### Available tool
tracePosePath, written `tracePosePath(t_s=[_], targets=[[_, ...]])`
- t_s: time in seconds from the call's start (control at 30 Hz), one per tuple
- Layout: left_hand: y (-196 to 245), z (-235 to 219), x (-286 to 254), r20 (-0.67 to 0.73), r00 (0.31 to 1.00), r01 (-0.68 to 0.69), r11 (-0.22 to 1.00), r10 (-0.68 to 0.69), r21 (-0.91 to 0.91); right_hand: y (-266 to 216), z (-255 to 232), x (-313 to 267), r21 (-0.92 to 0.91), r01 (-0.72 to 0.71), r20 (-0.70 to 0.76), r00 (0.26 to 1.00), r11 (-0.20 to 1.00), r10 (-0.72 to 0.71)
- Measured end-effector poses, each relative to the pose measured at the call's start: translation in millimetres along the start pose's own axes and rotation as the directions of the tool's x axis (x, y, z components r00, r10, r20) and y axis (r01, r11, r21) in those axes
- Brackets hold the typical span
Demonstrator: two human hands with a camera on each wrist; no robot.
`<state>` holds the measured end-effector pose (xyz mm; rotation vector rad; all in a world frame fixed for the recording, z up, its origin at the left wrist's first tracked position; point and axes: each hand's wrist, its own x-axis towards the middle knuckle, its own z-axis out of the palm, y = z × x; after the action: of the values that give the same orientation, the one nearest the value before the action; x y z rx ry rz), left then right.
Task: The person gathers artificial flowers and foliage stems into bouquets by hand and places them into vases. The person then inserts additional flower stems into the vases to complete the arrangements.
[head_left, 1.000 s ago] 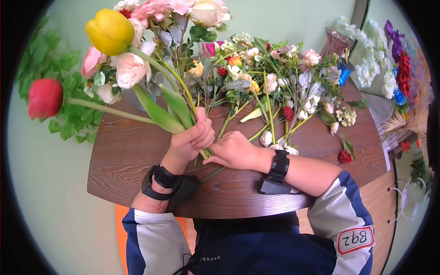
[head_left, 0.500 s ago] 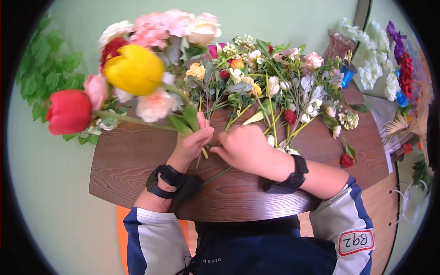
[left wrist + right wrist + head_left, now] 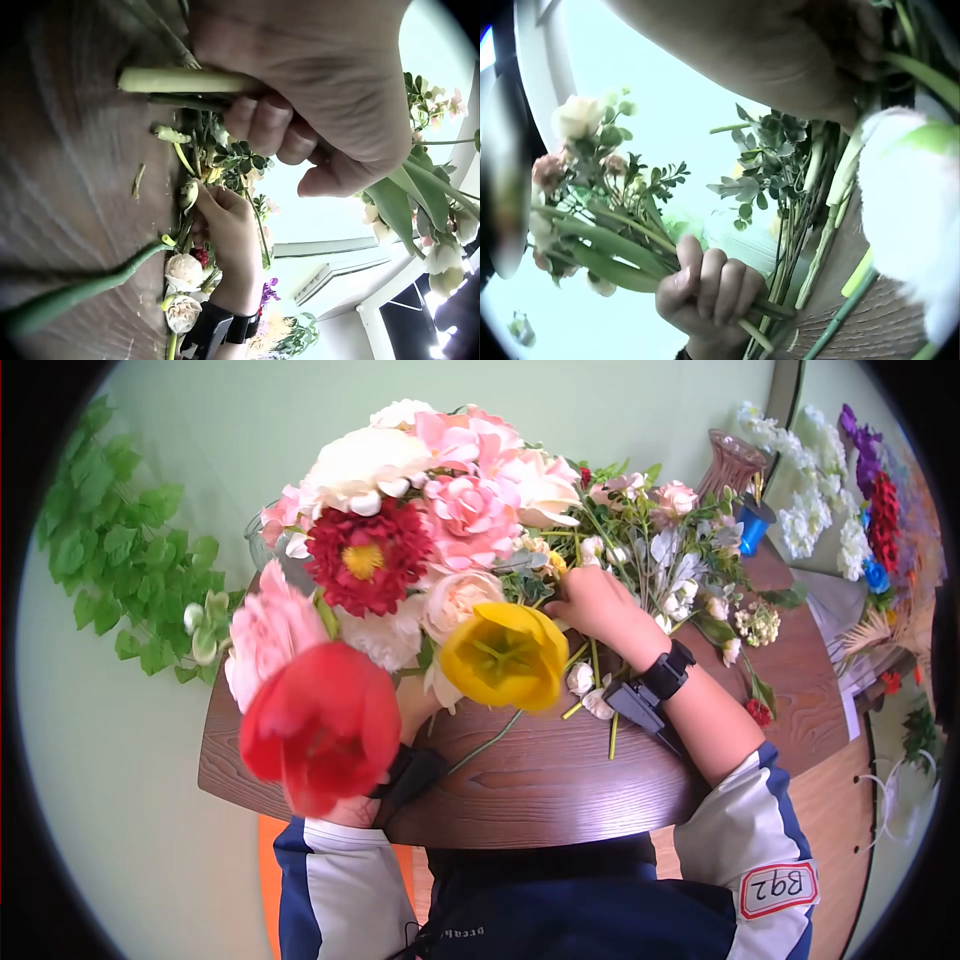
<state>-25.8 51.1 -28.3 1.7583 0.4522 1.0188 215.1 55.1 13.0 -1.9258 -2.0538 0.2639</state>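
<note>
A bouquet of artificial flowers, with a red tulip (image 3: 320, 725), a yellow tulip (image 3: 505, 655) and a dark red flower (image 3: 365, 555), leans toward the head camera. My left hand (image 3: 300, 112) grips its stems, their cut ends (image 3: 184, 80) sticking out past the fist; the blooms mostly hide that hand in the head view. On the wooden table (image 3: 560, 790), my right hand (image 3: 605, 615) reaches into a heap of loose flowers and greenery (image 3: 670, 555). Its thumb and fingers pinch a flower stem near a pale green leaf (image 3: 189, 195), the fingertips partly hidden.
A pink glass vase (image 3: 733, 460) and a blue object (image 3: 755, 525) stand at the back right. Green leafy vines (image 3: 120, 550) hang at the left; white flowers (image 3: 800, 510) are on the far right. Stem scraps (image 3: 138, 181) lie on the tabletop.
The bouquet has tipped over toward the camera and right, its blooms now facing up over my left hand. My right hand has left the bouquet's stems and moved right and away into the flower heap.
</note>
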Motion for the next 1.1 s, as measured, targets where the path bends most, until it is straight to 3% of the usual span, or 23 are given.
tracePosePath(t_s=[0.07, 0.1, 0.2, 0.23, 0.3, 0.33, 0.37, 0.4, 0.47, 0.53, 0.6, 0.73, 0.83, 0.87, 0.93, 0.97, 1.1], targets=[[29, 16, 6, -0.099, 0.977, 0.162, 0.958, -0.19, -0.235, 2, 3, 1, -0.025, 0.007, -0.023, 1.0, 1.0, -0.008], [21, 8, 4, -0.064, 0.984, 0.158, 0.982, -0.165, -0.104, 4, 4, 2, -0.049, 0.012, -0.045, 0.999, 0.999, -0.014], [-10, -6, -4, -0.118, 0.988, 0.1, 0.995, -0.099, 0.002, 7, 7, 5, -0.063, 0.027, -0.165, 0.986, 0.998, -0.037], [-5, -3, -3, -0.134, 0.988, 0.076, 0.997, -0.077, -0.009, 5, 4, 5, -0.063, 0.027, -0.165, 0.986, 0.998, -0.037], [8, 2, -1, -0.115, 0.984, 0.124, 0.985, -0.137, -0.116, 1, -5, 1, -0.097, -0.02, -0.373, 0.928, 0.995, -0.018], [12, 4, 0, -0.089, 0.977, 0.171, 0.96, -0.194, -0.222, 1, -8, 0, -0.098, -0.022, -0.371, 0.929, 0.995, -0.016], [7, 2, 2, -0.05, 0.994, 0.083, 0.963, -0.099, -0.255, 2, -10, 0, -0.091, -0.041, -0.354, 0.935, 0.995, 0.006], [9, 2, 3, -0.048, 0.994, 0.084, 0.963, -0.099, -0.257, 2, -11, 0, -0.084, -0.06, -0.338, 0.941, 0.995, 0.028], [16, 3, 4, -0.028, 0.994, 0.082, 0.865, -0.11, -0.496, 5, -5, 1, -0.088, -0.037, -0.3, 0.954, 0.995, 0.009], [12, 3, 4, -0.034, 0.993, 0.084, 0.86, -0.116, -0.503, 5, -2, 1, -0.088, -0.014, -0.26, 0.965, 0.996, -0.01], [10, 5, 5, -0.089, 0.98, 0.103, 0.835, -0.178, -0.54, 6, -2, 2, -0.07, 0.003, -0.105, 0.994, 0.998, -0.011], [10, 5, 6, -0.087, 0.974, 0.145, 0.867, -0.21, -0.476, 8, 3, 8, -0.095, 0.02, -0.12, 0.992, 0.995, -0.032], [14, 8, 6, -0.088, 0.973, 0.172, 0.92, -0.215, -0.353, -4, -6, 4, 0.015, 0.097, -0.435, 0.897, 0.995, -0.081], [15, 9, 6, -0.09, 0.973, 0.177, 0.934, -0.214, -0.31, -9, -13, 2, 0.005, 0.098, -0.443, 0.892, 0.995, -0.085], [14, 10, 6, -0.089, 0.974, 0.176, 0.946, -0.207, -0.272, -17, -26, -5, 0.24, 0.169, -0.574, 0.819, 0.956, -0.001], [12, 10, 5, -0.091, 0.975, 0.17, 0.946, -0.202, -0.277, -18, -29, -6, 0.231, 0.218, -0.645, 0.764, 0.948, -0.018], [15, 11, 6, -0.102, 0.977, 0.152, 0.943, -0.189, -0.295, -28, -45, -16, 0.372, 0.373, -0.711, 0.703, 0.85, 0.003]])
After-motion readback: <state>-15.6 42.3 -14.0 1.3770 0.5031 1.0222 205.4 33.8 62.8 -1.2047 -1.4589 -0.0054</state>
